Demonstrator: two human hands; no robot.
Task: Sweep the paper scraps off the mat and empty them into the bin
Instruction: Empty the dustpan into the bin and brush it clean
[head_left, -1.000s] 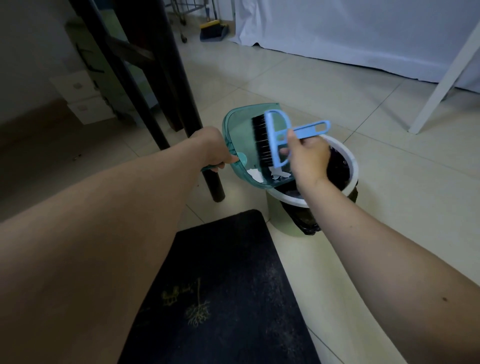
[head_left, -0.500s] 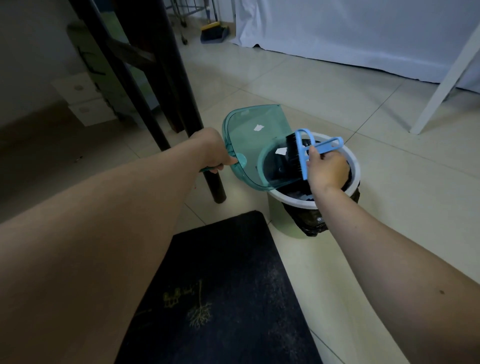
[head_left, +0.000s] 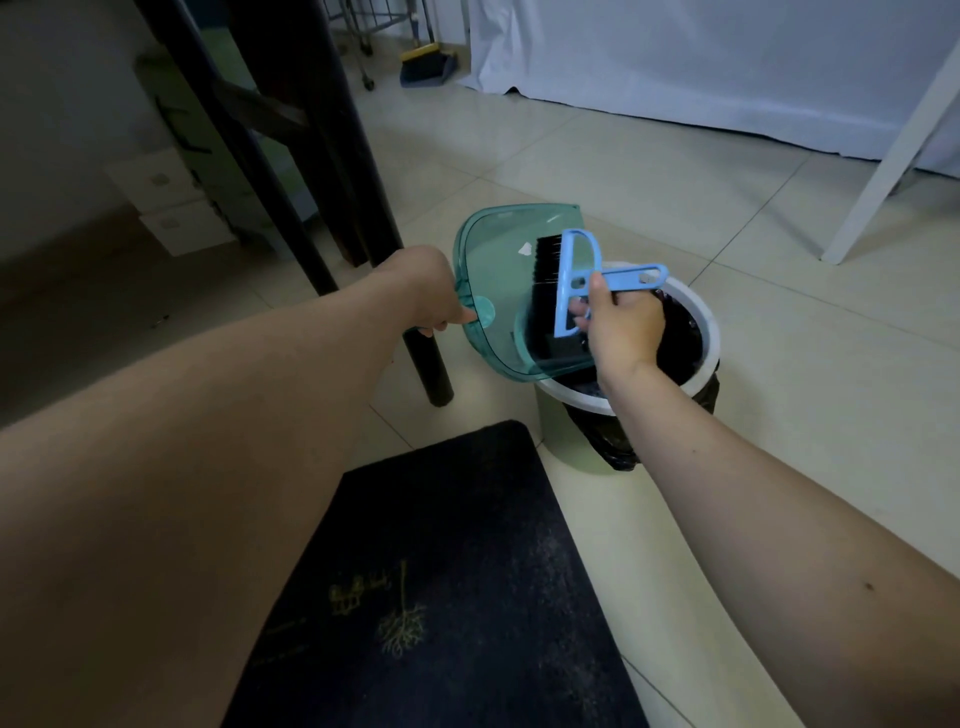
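My left hand (head_left: 423, 293) grips the handle of a clear teal dustpan (head_left: 491, 291), which is tilted over the white bin (head_left: 709, 338) lined with a black bag. My right hand (head_left: 621, 325) holds a light blue hand brush (head_left: 571, 280) by its handle, its black bristles lying inside the pan. One small white paper scrap (head_left: 524, 250) sticks to the pan just left of the bristles. The dark mat (head_left: 457, 597) with a faint plant print lies on the floor below my arms.
Dark furniture legs (head_left: 363, 218) stand just left of the bin. A white post (head_left: 888, 145) leans at the right, with a white cloth along the back wall. A yellow-and-grey dustpan set (head_left: 426, 65) sits far back. Beige floor tiles surround the bin.
The brush has moved back up and left from the bin mouth onto the pan, next to the stuck scrap. The dustpan stays tilted over the bin.
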